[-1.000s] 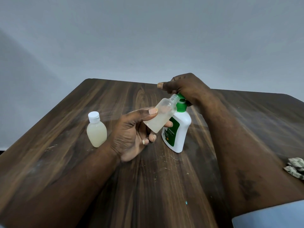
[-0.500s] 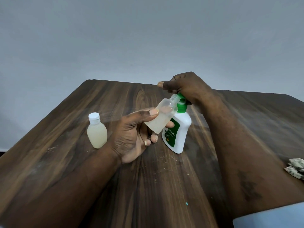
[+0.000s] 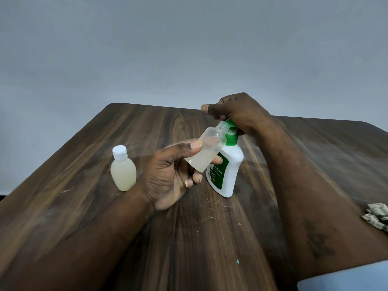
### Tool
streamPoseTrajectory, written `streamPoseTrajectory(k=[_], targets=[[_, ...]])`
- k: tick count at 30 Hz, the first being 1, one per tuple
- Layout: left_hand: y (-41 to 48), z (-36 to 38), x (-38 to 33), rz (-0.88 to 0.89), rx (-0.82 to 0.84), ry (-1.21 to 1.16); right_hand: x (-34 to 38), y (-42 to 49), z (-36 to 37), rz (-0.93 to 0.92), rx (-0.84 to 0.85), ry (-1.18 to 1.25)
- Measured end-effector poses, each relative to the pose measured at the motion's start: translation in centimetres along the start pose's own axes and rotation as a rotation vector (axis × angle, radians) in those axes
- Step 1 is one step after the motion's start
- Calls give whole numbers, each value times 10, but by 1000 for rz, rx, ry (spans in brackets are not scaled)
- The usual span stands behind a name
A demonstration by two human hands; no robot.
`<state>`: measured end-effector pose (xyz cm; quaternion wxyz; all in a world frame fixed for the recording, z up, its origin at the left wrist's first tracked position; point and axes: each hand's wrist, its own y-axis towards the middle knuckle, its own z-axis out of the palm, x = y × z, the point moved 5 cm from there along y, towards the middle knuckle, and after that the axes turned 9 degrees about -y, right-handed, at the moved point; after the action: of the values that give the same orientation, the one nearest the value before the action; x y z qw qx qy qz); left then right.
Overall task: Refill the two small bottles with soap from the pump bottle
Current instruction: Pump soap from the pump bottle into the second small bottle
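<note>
dark wood-grain tabletop [image 3: 105, 217] w/ pale scuffs, crumpled patterned cloth [image 3: 376, 215] at its right edge, plain grey wall [image 3: 189, 49] behind

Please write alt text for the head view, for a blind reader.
A left hand holds an uncapped small bottle tilted, mouth at the green pump of a white soap bottle; the right hand holds the pump. A capped small bottle stands on the wooden table.

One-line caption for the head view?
Left hand holds the open small bottle tilted toward the pump bottle, right hand on its pump; capped bottle stands aside.
</note>
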<state>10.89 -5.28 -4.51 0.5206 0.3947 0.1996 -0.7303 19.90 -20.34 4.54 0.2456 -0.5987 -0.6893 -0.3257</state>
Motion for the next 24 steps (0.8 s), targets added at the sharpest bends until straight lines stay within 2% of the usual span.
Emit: streamPoseTrajectory(k=[24], targets=[[0, -6, 1, 0, -44, 3, -2, -1, 6, 22, 35, -24]])
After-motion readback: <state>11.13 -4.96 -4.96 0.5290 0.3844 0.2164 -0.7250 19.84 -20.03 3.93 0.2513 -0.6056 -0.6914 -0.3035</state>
